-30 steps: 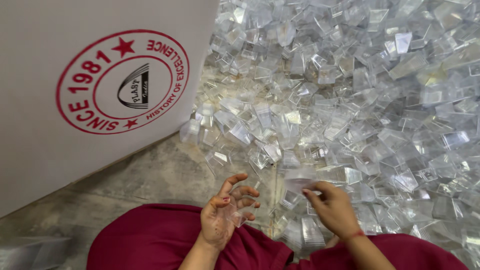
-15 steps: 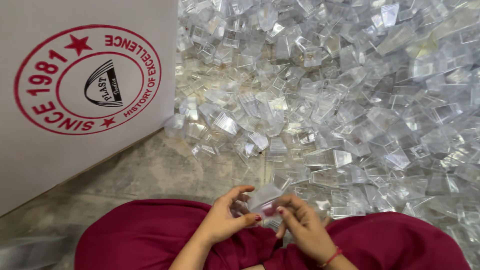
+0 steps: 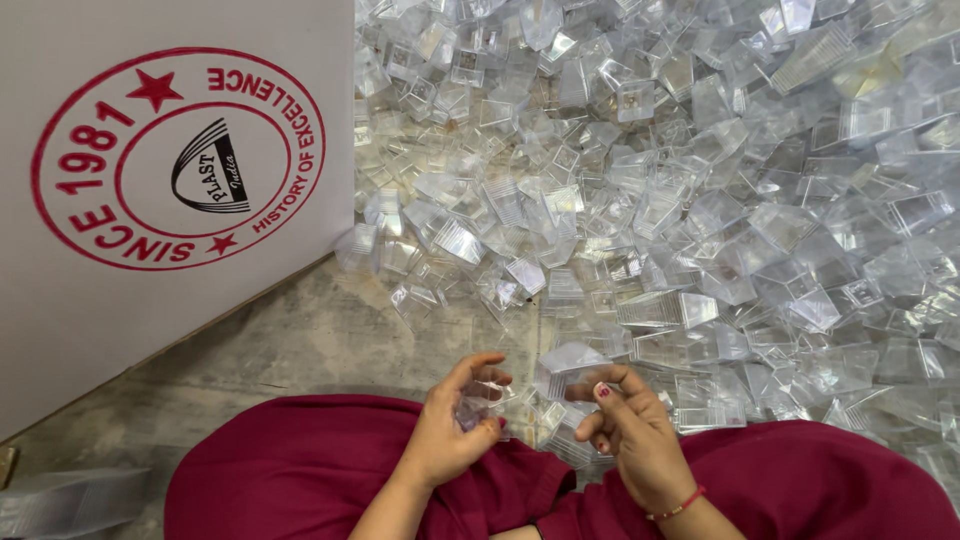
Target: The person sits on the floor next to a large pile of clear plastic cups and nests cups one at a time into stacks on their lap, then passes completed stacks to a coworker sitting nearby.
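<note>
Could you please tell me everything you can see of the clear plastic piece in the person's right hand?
The clear plastic cup is small, transparent and glossy, with flat tapering walls. It lies tilted, pinched between thumb and fingers of the right hand, just above the lap in dark red cloth. It sits at the near edge of the pile of similar clear cups. Whether it touches the left hand is unclear.

Both hands hold clear cups — heap (image 3: pixel 700 200) beyond.

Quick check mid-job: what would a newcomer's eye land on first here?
The huge heap of clear plastic cups covering the floor at upper right. Next, the white carton with a red round stamp at left. At bottom centre, the left hand and right hand each hold a clear cup over a maroon lap.
</note>
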